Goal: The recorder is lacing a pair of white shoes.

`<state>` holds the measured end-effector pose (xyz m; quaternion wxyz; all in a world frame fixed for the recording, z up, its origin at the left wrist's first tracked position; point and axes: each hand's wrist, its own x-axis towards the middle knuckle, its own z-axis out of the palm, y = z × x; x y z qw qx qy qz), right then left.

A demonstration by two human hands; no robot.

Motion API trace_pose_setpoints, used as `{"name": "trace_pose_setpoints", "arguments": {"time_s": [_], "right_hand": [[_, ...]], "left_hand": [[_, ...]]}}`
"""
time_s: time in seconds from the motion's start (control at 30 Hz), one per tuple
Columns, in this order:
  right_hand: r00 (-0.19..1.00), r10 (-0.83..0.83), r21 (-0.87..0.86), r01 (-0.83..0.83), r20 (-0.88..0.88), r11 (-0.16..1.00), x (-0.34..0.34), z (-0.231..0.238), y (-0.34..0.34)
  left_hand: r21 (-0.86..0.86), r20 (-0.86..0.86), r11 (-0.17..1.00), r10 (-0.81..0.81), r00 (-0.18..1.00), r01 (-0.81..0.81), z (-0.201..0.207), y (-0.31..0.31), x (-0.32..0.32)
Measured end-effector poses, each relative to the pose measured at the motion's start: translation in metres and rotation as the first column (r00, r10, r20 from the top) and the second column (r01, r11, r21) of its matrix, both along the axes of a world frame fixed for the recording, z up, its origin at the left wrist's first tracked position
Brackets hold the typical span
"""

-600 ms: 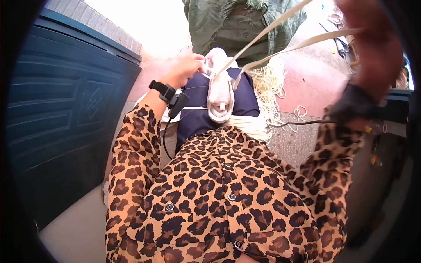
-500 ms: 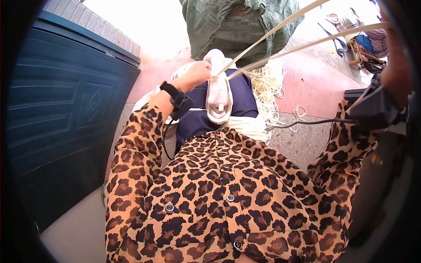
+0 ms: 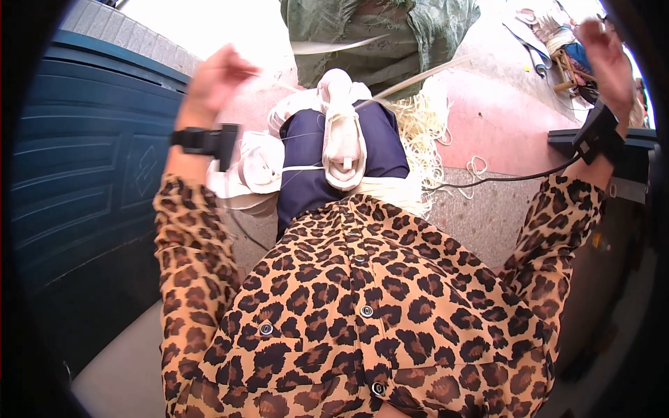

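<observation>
A white lace-up shoe (image 3: 343, 143) rests between my thighs on dark blue trousers, its opening toward me. One pale lace (image 3: 418, 80) stretches from it toward the far right and fades in blur. Another pale strand (image 3: 341, 45) hangs in the air beyond the shoe. My left hand (image 3: 219, 80) is raised at the far left, its fingers smeared by motion. High at the right is my right hand (image 3: 606, 66), fingers partly bent and blurred. Whether either hand grips a lace does not show. More white shoes (image 3: 254, 167) lie left of my lap.
A heap of pale laces (image 3: 421, 129) spills right of my knees. Ahead stands a big green woven sack (image 3: 376, 52). A dark blue panelled door (image 3: 104, 132) flanks my left. A black cable (image 3: 498, 179) runs to my right wrist.
My left hand has left the shoe and swung up and left. My right hand has shifted up slightly. Two taut laces toward my right hand have become loose, blurred strands.
</observation>
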<state>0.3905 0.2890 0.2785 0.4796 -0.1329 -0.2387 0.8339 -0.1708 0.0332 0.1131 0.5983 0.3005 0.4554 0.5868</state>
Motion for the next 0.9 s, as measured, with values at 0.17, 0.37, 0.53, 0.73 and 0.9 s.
{"name": "trace_pose_setpoints", "arguments": {"time_s": [0.17,0.37,0.53,0.73,0.9], "right_hand": [[0.706,-0.257,0.192,0.172,0.66,0.966,-0.026,-0.173,-0.04],[0.309,0.147,0.023,-0.485,0.94,0.874,-0.197,-0.26,-0.199],[0.193,-0.497,0.514,-0.543,0.846,0.664,-0.24,-0.288,-0.226],[0.205,-0.576,0.584,-0.53,0.791,0.614,-0.25,-0.291,-0.217],[0.224,-0.632,0.618,-0.593,0.742,0.515,-0.251,-0.294,-0.209]], "left_hand": [[-0.201,0.153,0.624,0.781,0.605,-0.755,-0.013,-0.063,-0.148],[-0.383,-0.007,0.897,0.236,0.972,-0.22,-0.031,-0.044,-0.038],[-0.529,0.025,0.84,-0.126,0.992,0.12,-0.051,-0.034,0.078],[-0.475,-0.545,0.877,-0.361,0.757,0.076,-0.079,-0.043,0.121],[-0.447,-0.536,0.894,-0.286,0.794,0.02,-0.075,-0.058,0.126]]}}
